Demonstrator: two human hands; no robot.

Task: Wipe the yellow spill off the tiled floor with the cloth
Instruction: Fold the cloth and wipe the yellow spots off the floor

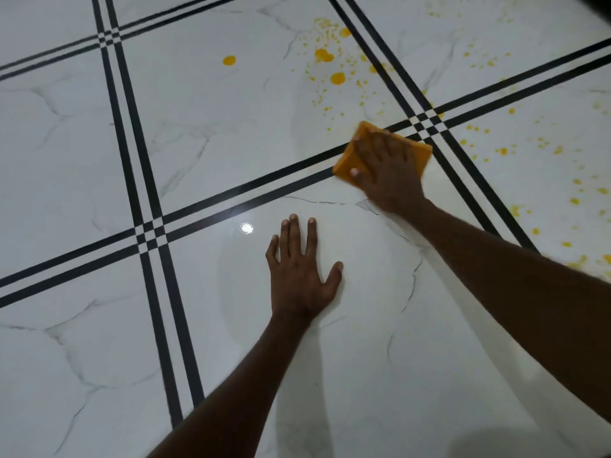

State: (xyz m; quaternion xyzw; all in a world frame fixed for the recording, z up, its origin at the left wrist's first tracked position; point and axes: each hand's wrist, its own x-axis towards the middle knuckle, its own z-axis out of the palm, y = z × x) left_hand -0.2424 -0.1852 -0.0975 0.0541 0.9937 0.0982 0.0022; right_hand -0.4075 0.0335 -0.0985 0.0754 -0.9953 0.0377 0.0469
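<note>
Head camera looks down at a white tiled floor (pixel 205 127) with black lines. The right hand (pixel 388 170) lies flat, fingers straight, pressing an orange cloth (pixel 350 157) onto the floor. The left hand (pixel 299 272) rests flat, fingers spread. The yellow spill (pixel 337 77) dots the tiles beyond the cloth and to its right.

Floor (pixel 99 160) flat, nothing standing on it. Only 2 obstructions: left hand (pixel 299 272) planted flat mid-tile, right hand (pixel 386 166) on cloth (pixel 347 160). Far right edge possibly cropped.

Head view, downward over floor (pixel 99 325)
</note>
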